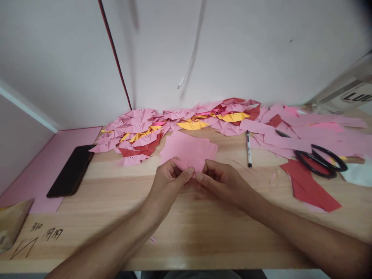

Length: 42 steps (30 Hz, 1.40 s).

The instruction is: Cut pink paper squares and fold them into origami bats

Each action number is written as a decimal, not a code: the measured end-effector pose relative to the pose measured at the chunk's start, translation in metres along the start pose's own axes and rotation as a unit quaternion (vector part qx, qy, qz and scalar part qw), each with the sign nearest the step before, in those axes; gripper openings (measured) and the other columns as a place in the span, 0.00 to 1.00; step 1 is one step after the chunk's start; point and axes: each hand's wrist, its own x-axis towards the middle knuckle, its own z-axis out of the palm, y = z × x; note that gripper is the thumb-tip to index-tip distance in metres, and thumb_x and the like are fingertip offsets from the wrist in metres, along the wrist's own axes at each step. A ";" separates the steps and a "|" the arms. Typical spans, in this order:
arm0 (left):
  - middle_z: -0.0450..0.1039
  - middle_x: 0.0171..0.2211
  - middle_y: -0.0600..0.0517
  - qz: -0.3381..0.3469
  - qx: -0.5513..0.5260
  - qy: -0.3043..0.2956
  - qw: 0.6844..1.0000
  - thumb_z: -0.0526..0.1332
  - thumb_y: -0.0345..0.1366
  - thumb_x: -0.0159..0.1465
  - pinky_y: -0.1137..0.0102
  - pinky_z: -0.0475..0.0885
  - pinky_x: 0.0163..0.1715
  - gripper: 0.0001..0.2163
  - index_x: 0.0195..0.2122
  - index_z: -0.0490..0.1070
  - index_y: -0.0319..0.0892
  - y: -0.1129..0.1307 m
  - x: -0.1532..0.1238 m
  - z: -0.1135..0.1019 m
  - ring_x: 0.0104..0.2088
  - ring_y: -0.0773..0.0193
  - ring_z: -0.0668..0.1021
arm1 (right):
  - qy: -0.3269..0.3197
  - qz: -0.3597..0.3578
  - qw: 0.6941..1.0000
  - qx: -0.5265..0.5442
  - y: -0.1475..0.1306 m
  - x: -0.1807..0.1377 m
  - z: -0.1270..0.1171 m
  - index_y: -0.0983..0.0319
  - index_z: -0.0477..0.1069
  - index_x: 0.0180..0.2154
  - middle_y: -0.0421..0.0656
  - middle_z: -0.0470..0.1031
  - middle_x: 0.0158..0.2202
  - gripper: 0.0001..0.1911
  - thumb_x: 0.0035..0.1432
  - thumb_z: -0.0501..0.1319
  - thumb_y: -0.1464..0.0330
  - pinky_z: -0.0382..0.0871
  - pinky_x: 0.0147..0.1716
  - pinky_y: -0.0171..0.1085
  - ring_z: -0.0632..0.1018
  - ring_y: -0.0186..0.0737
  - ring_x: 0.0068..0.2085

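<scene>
Both hands meet near the middle of the table and pinch one small sheet of pink paper [190, 166]. My left hand [168, 176] grips its left side between thumb and fingers. My right hand [219, 178] holds the right side, with the two thumbs almost touching at the lower edge. The fingers partly cover the sheet, so any fold there is hard to make out. Just behind it lies a stack of pink paper pieces [187, 145]. Beyond that, along the wall, a long heap of folded paper shapes [139, 124] in pink, red and yellow carries small black dots.
A black phone [71, 170] rests on a large pink sheet [26, 182] at left. To the right are a marker [249, 149], black-handled scissors [319, 162], red paper pieces [314, 186] and pink paper strips [314, 131]. A white cable [193, 50] hangs at the wall.
</scene>
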 end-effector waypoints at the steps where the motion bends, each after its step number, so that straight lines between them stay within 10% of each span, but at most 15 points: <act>1: 0.68 0.27 0.54 0.005 0.007 0.001 1.000 0.66 0.39 0.56 0.74 0.65 0.31 0.10 0.27 0.68 0.38 0.000 0.000 0.000 0.29 0.69 0.70 | -0.002 0.003 1.000 0.005 0.000 0.000 0.000 0.62 0.63 0.29 0.37 0.67 0.25 0.14 0.61 0.55 0.59 0.57 0.24 0.32 0.66 0.31 0.26; 27: 0.71 0.25 0.52 -0.080 -0.062 -0.038 0.994 0.70 0.41 0.51 0.75 0.63 0.22 0.14 0.31 0.70 0.38 0.001 0.002 0.004 0.24 0.69 0.72 | -0.019 -0.014 0.997 0.068 -0.003 0.000 0.000 0.61 0.65 0.31 0.39 0.69 0.28 0.12 0.62 0.55 0.60 0.62 0.27 0.32 0.69 0.32 0.28; 42: 0.67 0.21 0.56 0.045 0.069 0.011 0.997 0.65 0.38 0.58 0.76 0.60 0.18 0.08 0.27 0.71 0.40 0.010 -0.002 0.001 0.19 0.73 0.67 | -0.059 -0.024 0.994 0.091 -0.005 -0.001 -0.003 0.61 0.64 0.31 0.40 0.70 0.30 0.12 0.62 0.55 0.60 0.61 0.27 0.33 0.69 0.33 0.29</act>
